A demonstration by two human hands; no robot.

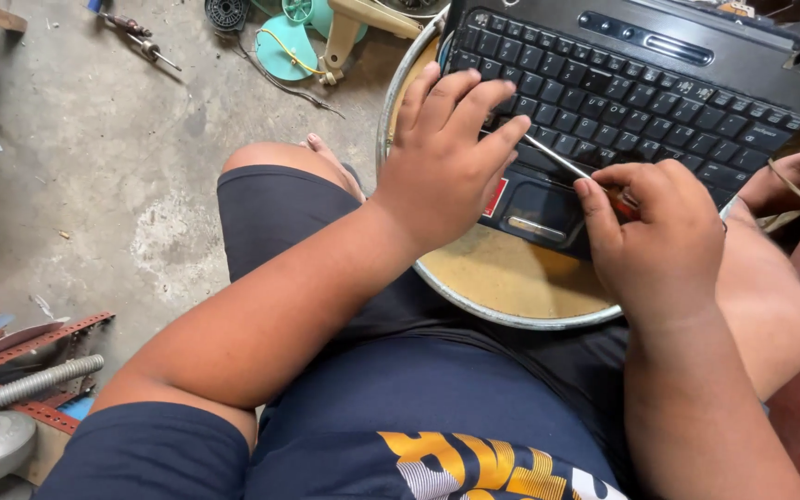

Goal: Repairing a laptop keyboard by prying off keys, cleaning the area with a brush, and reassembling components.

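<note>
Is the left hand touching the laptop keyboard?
Touching. The head view shows the left hand lying flat on the laptop keyboard, fingers pressed on the keys.

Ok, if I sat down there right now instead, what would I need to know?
Left hand: flat on the black laptop, fingers spread over the keys, steadying it.
Right hand: gripping a screwdriver, its metal tip at the keyboard's lower edge, near the left fingertips.
The laptop rests on a round metal-rimmed stool top between the knees.
Done: no keys or parts look removed.
Left: the prying at the keyboard edge is under way.

Matt black plastic laptop (641, 83), shiny metal screwdriver shaft (557, 157) — rough, perhaps concrete floor (113, 139)
</note>
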